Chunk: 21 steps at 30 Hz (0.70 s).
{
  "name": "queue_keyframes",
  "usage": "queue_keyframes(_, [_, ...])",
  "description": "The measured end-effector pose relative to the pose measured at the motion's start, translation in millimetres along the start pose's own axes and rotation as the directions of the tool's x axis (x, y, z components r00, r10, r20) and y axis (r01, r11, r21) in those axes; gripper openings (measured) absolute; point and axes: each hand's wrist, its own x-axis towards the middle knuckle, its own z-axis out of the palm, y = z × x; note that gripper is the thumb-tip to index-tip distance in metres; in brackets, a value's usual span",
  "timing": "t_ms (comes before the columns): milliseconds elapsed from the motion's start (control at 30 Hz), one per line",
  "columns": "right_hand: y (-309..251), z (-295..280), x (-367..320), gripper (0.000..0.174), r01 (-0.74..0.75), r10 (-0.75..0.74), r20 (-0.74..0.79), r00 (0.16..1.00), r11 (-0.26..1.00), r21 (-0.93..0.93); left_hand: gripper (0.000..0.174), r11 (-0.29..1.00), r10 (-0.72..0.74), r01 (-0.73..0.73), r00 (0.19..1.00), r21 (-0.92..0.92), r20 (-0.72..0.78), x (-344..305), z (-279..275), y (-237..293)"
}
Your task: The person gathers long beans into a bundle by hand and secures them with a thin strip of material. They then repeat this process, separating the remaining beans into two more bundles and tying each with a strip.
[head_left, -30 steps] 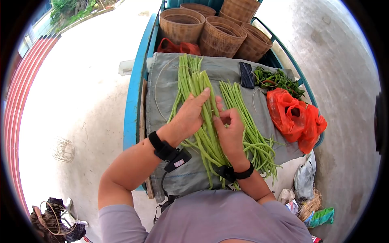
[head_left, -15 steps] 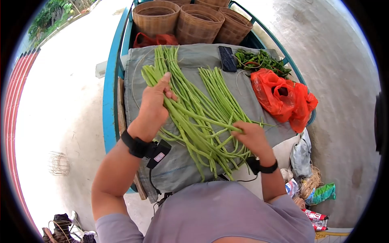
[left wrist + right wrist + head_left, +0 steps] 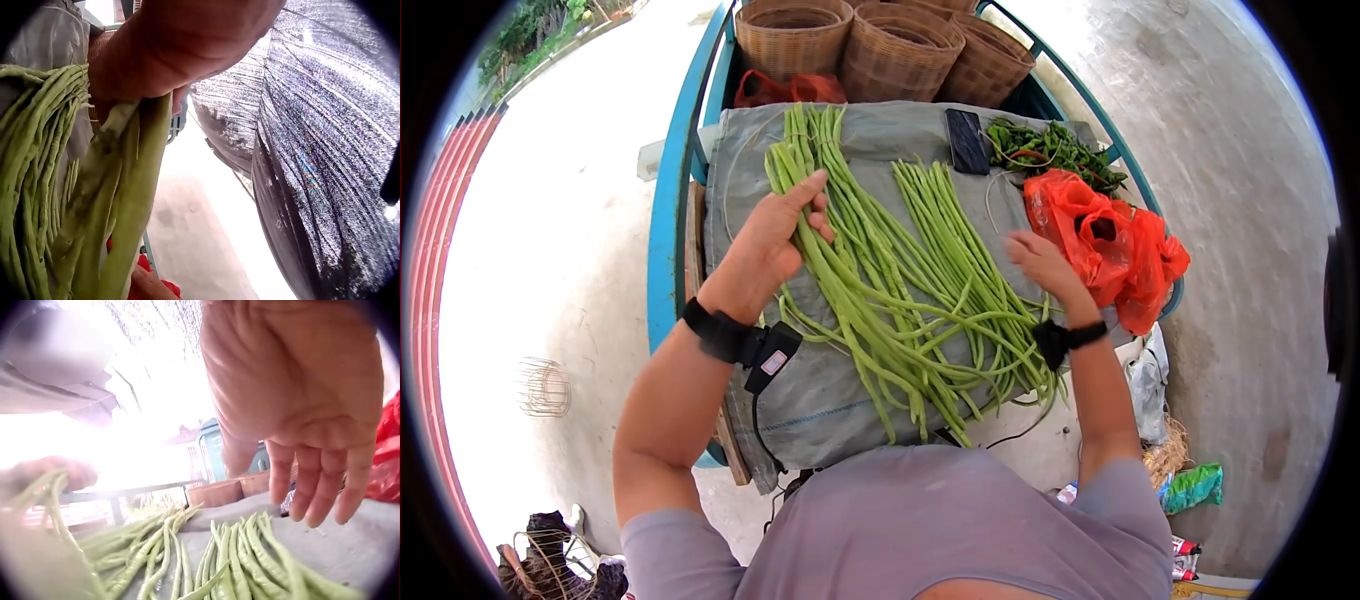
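My left hand (image 3: 770, 240) grips a bunch of long green beans (image 3: 835, 275) near its upper end. The bunch's lower ends fan out over the grey cloth. Beside it lies a second bunch of long beans (image 3: 832, 150), bound near the top. Farther right, a third group of long beans (image 3: 945, 225) spreads down the cloth. My right hand (image 3: 1045, 262) holds nothing, hovering between that group and the red plastic bag (image 3: 1135, 285). In the right wrist view, the right hand's fingers (image 3: 315, 494) hang loosely extended above the beans.
The grey cloth (image 3: 800, 420) covers a blue cart bed. Wicker baskets (image 3: 795, 40) stand at the back, a red bag (image 3: 795, 88) in front of them. A phone (image 3: 967, 142) and a pile of green peppers (image 3: 1060, 155) lie at the upper right. The blue rail (image 3: 670, 230) runs along the left.
Both hands were together at the bunch; the left carried it leftward while the right drew bean ends to the lower right. My right hand has since let go and moved up beside the red bag.
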Motion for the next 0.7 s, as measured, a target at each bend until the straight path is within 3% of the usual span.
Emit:
queue_keyframes(33, [5, 17, 20, 0.048, 0.104, -0.105, -0.003, 0.994, 0.986, -0.134, 0.016, 1.0, 0.0, 0.0, 1.0, 0.006, 0.005, 0, 1, 0])
queue_keyframes(133, [16, 56, 62, 0.048, 0.057, -0.122, -0.122, 0.985, 0.9, -0.433, 0.015, 1.0, 0.005, -0.005, 1.0, -0.018, 0.006, -4, 0, -1])
queue_keyframes(233, [3, 59, 68, 0.044, -0.002, -0.039, -0.071, 0.997, 0.865, -0.502, 0.014, 1.0, 0.004, -0.005, 1.0, -0.021, -0.018, -3, 0, -3])
queue_keyframes(433, [24, 55, 74, 0.036, 0.022, -0.067, -0.104, 0.992, 0.921, -0.389, 0.015, 0.998, -0.004, 0.001, 0.999, 0.06, 0.051, -5, -1, -6])
queue_keyframes(533, [10, 57, 64, 0.031, 0.072, -0.201, -0.287, 0.937, 0.911, -0.406, 0.015, 0.996, -0.014, 0.005, 0.995, 0.086, 0.101, -1, -4, -7])
queue_keyframes(600, [-16, 59, 47, 0.028, 0.072, -0.058, -0.209, 0.976, 0.996, 0.06, 0.018, 0.995, -0.023, 0.009, 0.99, 0.102, 0.139, 0, -5, -8])
queue_keyframes(633, [-37, 60, 36, 0.026, 0.046, -0.003, -0.144, 0.99, 0.954, 0.296, 0.02, 0.996, -0.023, 0.011, 0.99, 0.086, 0.138, -2, -3, -8])
queue_keyframes(700, [-79, 65, 8, 0.023, 0.146, -0.105, -0.123, 0.987, 0.905, 0.399, 0.026, 0.998, -0.025, 0.017, 0.99, 0.057, 0.136, -7, 4, -8])
